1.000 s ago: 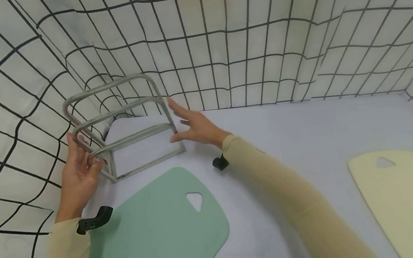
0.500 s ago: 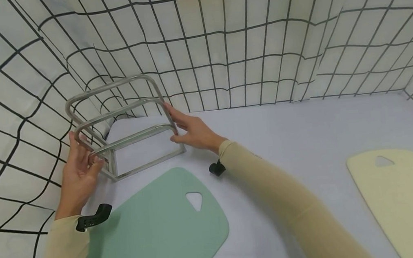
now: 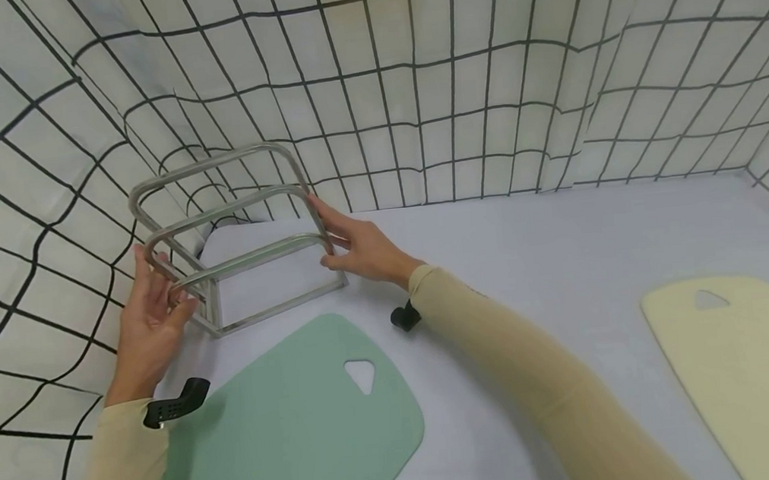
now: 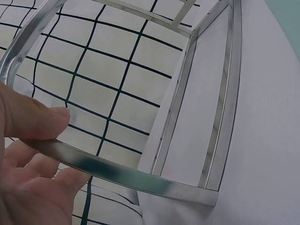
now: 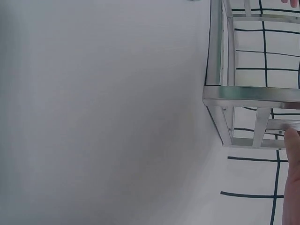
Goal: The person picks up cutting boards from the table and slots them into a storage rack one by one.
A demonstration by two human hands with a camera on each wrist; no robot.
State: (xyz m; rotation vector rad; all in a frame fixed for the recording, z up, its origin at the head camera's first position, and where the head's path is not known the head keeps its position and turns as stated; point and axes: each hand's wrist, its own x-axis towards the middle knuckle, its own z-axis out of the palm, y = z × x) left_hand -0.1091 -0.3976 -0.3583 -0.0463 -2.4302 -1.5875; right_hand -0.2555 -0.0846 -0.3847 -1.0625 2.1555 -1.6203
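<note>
A silver metal rack [image 3: 256,258] with three upright loops stands at the back left of the white table. My left hand [image 3: 148,329] holds its left side, the thumb [image 4: 40,117] on one face of the flat bar and the fingers beneath in the left wrist view. On the opposite side, my right hand [image 3: 365,249] grips the frame, index finger along the loops and thumb at the front one. Only part of that hand shows at the right edge of the right wrist view, a fingertip [image 5: 291,136] at a crossbar. A green cutting board [image 3: 290,416] lies just in front of the rack.
A pale yellow cutting board [image 3: 731,362] lies far to the right. White cloth walls [image 3: 454,89] with a black grid enclose the table [image 3: 530,258] at the back and sides, the left one close beside the rack and my left hand.
My right hand has moved left and its fingers have closed in on the rack's right side. The left hand keeps its hold, and the rack stays in about the same spot.
</note>
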